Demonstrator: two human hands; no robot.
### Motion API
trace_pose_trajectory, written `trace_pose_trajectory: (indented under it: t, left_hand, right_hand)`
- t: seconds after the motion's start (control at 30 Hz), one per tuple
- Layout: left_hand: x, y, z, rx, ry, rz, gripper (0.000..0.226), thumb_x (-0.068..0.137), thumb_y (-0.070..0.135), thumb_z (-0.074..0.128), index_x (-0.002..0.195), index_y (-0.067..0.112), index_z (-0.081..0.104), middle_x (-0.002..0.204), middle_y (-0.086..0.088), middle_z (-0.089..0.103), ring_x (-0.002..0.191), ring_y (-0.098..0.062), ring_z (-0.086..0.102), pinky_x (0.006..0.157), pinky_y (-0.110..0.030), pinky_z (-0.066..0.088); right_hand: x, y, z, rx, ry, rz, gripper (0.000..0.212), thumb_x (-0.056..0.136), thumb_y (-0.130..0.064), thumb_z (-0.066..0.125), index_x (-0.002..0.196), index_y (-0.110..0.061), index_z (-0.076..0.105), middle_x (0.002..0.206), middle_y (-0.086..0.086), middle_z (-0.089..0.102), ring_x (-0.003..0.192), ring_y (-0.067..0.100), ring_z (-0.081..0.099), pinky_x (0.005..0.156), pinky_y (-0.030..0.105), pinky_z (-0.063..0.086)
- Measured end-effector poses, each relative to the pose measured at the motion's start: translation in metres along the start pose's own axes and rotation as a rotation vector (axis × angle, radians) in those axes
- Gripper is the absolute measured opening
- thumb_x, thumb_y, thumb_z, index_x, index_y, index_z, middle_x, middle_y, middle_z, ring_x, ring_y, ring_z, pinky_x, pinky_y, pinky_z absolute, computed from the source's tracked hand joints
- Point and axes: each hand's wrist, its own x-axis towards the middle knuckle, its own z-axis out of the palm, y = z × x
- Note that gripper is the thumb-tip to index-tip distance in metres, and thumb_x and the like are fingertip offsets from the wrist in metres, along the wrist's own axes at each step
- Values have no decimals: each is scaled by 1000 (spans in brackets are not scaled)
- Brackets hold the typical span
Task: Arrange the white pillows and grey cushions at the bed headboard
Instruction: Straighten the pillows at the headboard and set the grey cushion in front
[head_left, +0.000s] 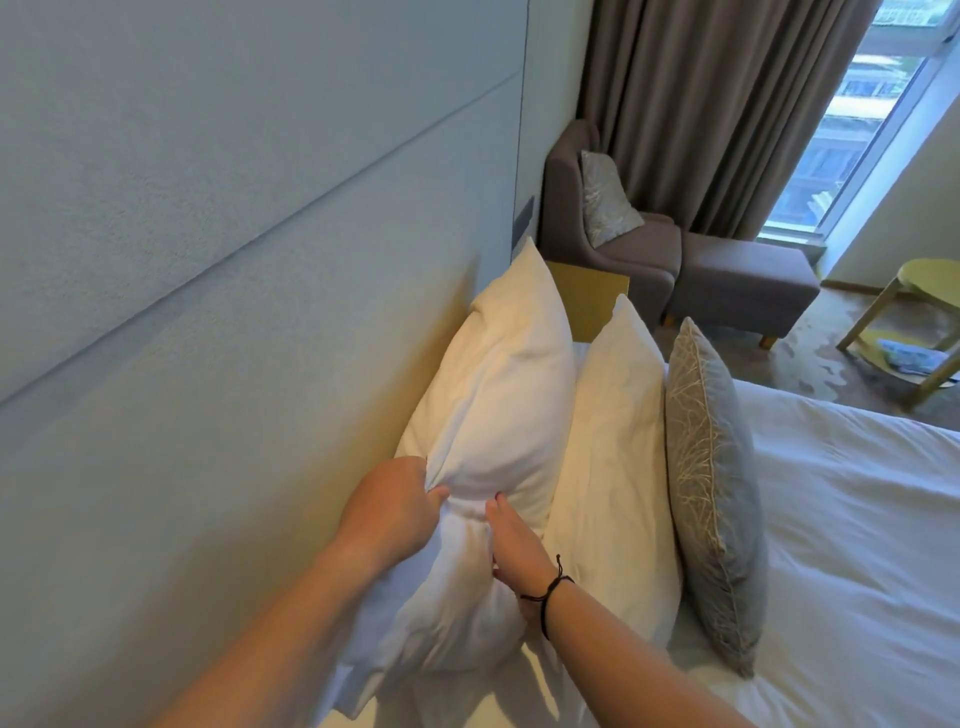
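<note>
A: Head cam: why both hands on the back pillow (493, 415)?
B: Left hand (395, 512) pinches its edge, right hand (519, 545) grips the front, prob. to stand it vs. the headboard (260, 415).
A: Others?
B: 2nd pillow (618, 441), then grey cushion (711, 493), lean in front toward the bed's head edge.
</note>
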Motion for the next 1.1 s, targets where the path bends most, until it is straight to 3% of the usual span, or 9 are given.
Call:
trace_pose_trajectory:
  t: [0.1,0.2,0.3,0.4,0.6,0.73,0.8,0.93,1.1]
  left_hand:
    - [0,-18,-5,54,-72,-51,36,87,49,63,71,21,47,79,-1,58,82,-28,59,61,-32,34]
    - [0,-32,-7,-51,-121,-127,47,79,56,69,65,16,48,64,4,51,62,-17,51,53,-34,31]
    - [7,-33,-14,-228,-117,-168,62,79,61,69,52,21,30,47,8,28,45,-12,27,49,-32,23]
    - [14,-29,-22,-332,-120,-199,67,88,59,60,48,21,23,44,3,21,39,-15,22,48,-30,21]
    - [22,-24,-10,-353,-243,-220,47,91,47,62,65,16,38,65,-6,34,59,-18,32,59,-31,25]
    - [25,-24,0,-530,-149,-312,37,90,36,67,71,13,46,69,-4,49,63,-20,45,58,-31,33]
    - [24,-30,-2,-396,-54,-260,34,92,35,65,72,15,46,69,0,52,64,-20,48,54,-31,32]
    - [11,-50,-5,101,67,-146,28,98,42,49,86,22,36,71,2,51,68,-29,51,54,-36,32]
    - [17,-58,-4,345,20,-182,27,99,49,37,90,23,38,87,0,65,85,-29,63,63,-36,42]
  right_hand:
    - [-6,9,-4,48,-43,83,59,97,-58,33,152,-37,26,156,-11,29,140,17,34,117,44,29]
    - [-6,16,-4,20,-71,83,57,97,-56,33,150,-38,28,153,-10,34,138,18,36,114,40,32]
    - [-2,13,-4,7,-53,10,53,98,-54,35,145,-30,40,149,-7,43,132,15,43,110,36,36]
    - [5,4,-11,-26,24,-5,63,98,-56,38,151,-22,32,155,-5,35,140,17,35,111,31,31]
    - [22,-13,-27,28,106,-38,71,96,-56,44,154,-23,19,160,-1,24,145,18,26,108,30,28]
    - [30,-18,-26,-2,136,-60,76,92,-61,47,154,-29,18,160,-6,22,146,17,25,110,34,29]
    - [34,-18,-24,-14,147,-72,77,91,-61,49,154,-30,17,161,-7,21,146,18,24,111,35,29]
    - [42,-19,-20,-36,161,-90,79,90,-59,54,154,-30,17,160,-5,23,146,18,25,111,34,29]
    - [51,-17,-28,-91,125,-85,81,89,-55,59,154,-26,20,160,-4,23,146,16,24,113,34,28]
